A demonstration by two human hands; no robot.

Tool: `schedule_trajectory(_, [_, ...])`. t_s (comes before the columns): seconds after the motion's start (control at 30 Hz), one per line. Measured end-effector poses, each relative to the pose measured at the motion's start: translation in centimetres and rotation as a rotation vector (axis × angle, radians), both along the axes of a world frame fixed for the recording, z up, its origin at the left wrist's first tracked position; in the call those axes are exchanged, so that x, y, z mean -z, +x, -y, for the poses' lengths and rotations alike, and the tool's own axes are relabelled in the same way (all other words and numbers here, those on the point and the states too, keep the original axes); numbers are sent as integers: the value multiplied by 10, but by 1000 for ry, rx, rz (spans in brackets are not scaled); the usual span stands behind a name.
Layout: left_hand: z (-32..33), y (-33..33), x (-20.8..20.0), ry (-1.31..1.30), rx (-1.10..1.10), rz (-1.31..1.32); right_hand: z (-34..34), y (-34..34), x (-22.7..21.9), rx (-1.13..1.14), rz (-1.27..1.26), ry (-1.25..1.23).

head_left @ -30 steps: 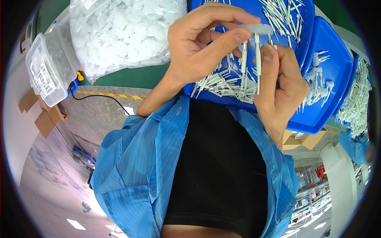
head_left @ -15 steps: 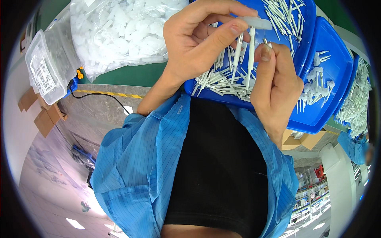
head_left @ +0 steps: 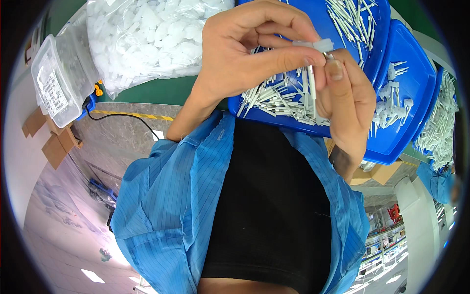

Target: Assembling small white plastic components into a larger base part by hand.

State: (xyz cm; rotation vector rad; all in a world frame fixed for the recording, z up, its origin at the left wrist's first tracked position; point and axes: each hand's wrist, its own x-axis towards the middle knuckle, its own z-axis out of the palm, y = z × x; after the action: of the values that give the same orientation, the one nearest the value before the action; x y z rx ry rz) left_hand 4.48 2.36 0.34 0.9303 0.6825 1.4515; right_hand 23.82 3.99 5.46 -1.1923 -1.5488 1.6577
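Note:
Over a blue tray [head_left: 313, 129], my left hand [head_left: 235, 59] pinches a small translucent white plastic piece [head_left: 323, 45] between thumb and fingers. At least one white rod [head_left: 312, 85] hangs down from that piece. My right hand [head_left: 350, 95] is closed around a thin rod, mostly hidden by the fingers; its metal end [head_left: 328, 56] meets the underside of the plastic piece. Both thumbs are nearly touching. Beneath the hands, many loose white rods [head_left: 276, 103] lie in the tray.
A clear bag of white plastic pieces [head_left: 147, 46] sits at the left, beside a clear plastic box [head_left: 54, 83]. To the right, another blue tray [head_left: 384, 151] holds pieces with rods attached [head_left: 391, 98]. Beyond it is a heap of similar pieces [head_left: 438, 127].
My right hand has moved up with its rod, whose metal end now touches the plastic piece. My left hand has lowered and tilted the piece, bringing the hands together.

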Motion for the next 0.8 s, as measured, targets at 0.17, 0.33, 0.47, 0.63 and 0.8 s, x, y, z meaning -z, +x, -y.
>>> schedule_trajectory(0.17, [-4, -5, -8, 110, -59, -247, 9, -9, 0, 39, 102, 233])
schedule_trajectory(0.33, [-8, -6, -17, 227, -118, -548, 12, -20, 5, 87, 427, 694])
schedule_trajectory(0.47, [-5, -3, -22, 215, -130, -464, 16, -13, 18, 68, 287, 760])
schedule_trajectory(0.63, [-16, 5, -18, 415, -313, -494, 2, -3, 28, 10, 7, 635])
schedule_trajectory(0.8, [-16, -11, -30, 545, -111, -830, 2, -1, 36, 11, 44, 697])
